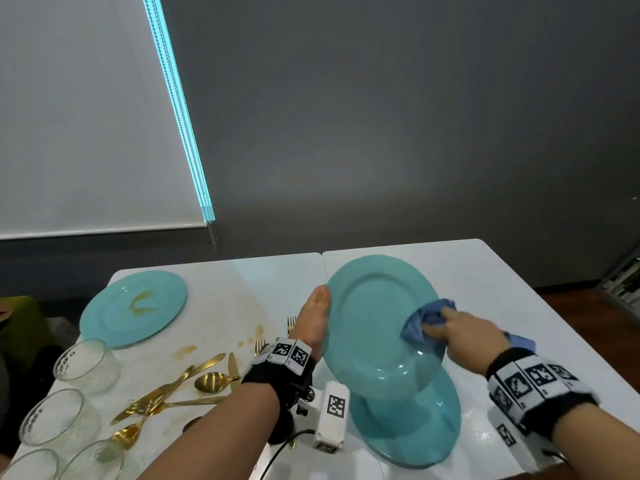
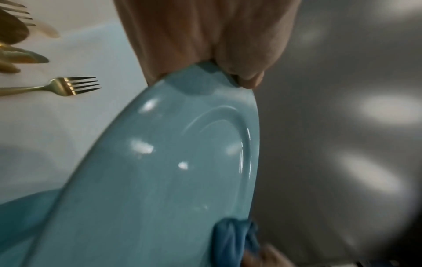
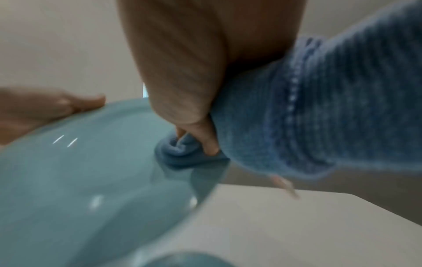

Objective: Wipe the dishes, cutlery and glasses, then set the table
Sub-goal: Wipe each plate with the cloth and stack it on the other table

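A teal plate is held tilted above the white table; my left hand grips its left rim, thumb on the upper face. The left wrist view shows that plate with my left hand pinching its edge. My right hand holds a bunched blue cloth pressed against the plate's right side. In the right wrist view the cloth is gripped by my right hand on the plate. A second teal plate lies flat beneath.
A stained teal plate lies at the table's far left. Several clear glasses stand along the left edge. Gold cutlery lies scattered beside brown spill marks. A gold fork lies by the held plate.
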### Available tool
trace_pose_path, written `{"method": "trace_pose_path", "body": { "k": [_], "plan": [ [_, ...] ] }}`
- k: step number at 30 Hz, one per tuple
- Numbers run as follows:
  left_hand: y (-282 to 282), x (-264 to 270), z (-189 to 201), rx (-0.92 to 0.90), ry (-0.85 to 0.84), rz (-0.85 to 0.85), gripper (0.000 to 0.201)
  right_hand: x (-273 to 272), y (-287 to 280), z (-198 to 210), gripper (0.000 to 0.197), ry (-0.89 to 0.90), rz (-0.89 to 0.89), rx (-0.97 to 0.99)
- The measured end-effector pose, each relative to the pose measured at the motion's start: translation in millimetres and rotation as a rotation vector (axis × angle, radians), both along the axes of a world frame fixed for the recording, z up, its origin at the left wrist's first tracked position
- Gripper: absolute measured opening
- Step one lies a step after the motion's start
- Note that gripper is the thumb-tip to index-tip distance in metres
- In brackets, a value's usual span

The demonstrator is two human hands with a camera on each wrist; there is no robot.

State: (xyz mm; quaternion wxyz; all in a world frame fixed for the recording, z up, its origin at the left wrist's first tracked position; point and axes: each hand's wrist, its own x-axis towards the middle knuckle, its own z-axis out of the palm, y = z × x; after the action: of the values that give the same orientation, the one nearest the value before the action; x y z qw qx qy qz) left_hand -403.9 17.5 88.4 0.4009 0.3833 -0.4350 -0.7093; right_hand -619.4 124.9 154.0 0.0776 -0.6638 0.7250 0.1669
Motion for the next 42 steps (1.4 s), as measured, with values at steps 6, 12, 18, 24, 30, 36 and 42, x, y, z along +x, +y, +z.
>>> {"method": "trace_pose_path", "body": {
  "k": [6,12,18,24,30,36,42],
  "plan": [
    [17.5,-29.4,1.1,-0.086,-0.067,-0.086,0.030,47.5,-21.3,-2.3,0.052,-0.197,-0.184,-0.249],
    [9.8,-15.9,-12.6,-0.041,-0.090,-0.020,0.033,82.7,14.1,-46.5,0.043,-0.318,0.134,-0.117],
    [9.2,3.8,-26.4,0.035,-0.099,0.036,0.035,15.9,28.0,-47.0,0.042,-0.172,0.152,0.089],
    [18.6,-10.8,-10.1,0.053,-0.099,-0.049,0.032,3.5,-14.5,-19.1,0.059,-0.291,-0.374,-0.347],
    [37.9,-24.3,-39.9,0.143,-0.111,-0.042,0.042,58.6,-22.4,-51.5,0.055,-0.475,-0.144,-0.213],
    [55.1,-24.5,-78.0,0.346,-0.130,0.015,0.040,17.0,-2.2,-56.1,0.047,-0.459,-0.180,-0.181],
    [69.5,-34.2,-106.2,0.402,-0.266,0.000,0.030,-21.2,17.2,-48.7,0.046,-0.398,-0.248,-0.128]
  ]
}}
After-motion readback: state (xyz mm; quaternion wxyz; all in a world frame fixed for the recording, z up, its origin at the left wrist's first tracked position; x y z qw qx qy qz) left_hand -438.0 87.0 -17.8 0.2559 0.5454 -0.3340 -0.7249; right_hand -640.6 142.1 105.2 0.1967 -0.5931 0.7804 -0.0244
